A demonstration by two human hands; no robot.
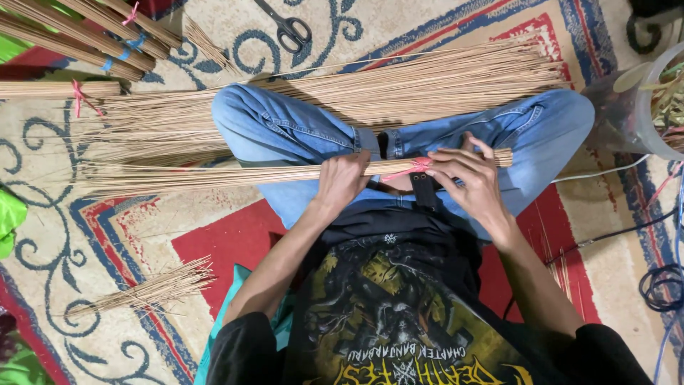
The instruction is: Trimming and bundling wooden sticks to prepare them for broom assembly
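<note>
A long bundle of thin tan sticks (pixel 214 176) lies across my lap, its loose tips fanning out to the left. My left hand (pixel 342 182) is closed around the bundle near its middle. My right hand (pixel 467 178) rests on the thick end, fingers pinching a pink tie (pixel 413 168) wrapped round the sticks. My legs in blue jeans (pixel 285 132) are crossed beneath the bundle.
A wide loose heap of sticks (pixel 427 82) lies beyond my knees. Tied bundles (pixel 85 32) sit at the top left, scissors (pixel 288 30) at the top centre. A small stick pile (pixel 153 289) lies lower left. A clear container (pixel 652 107) and cables (pixel 659 285) are on the right.
</note>
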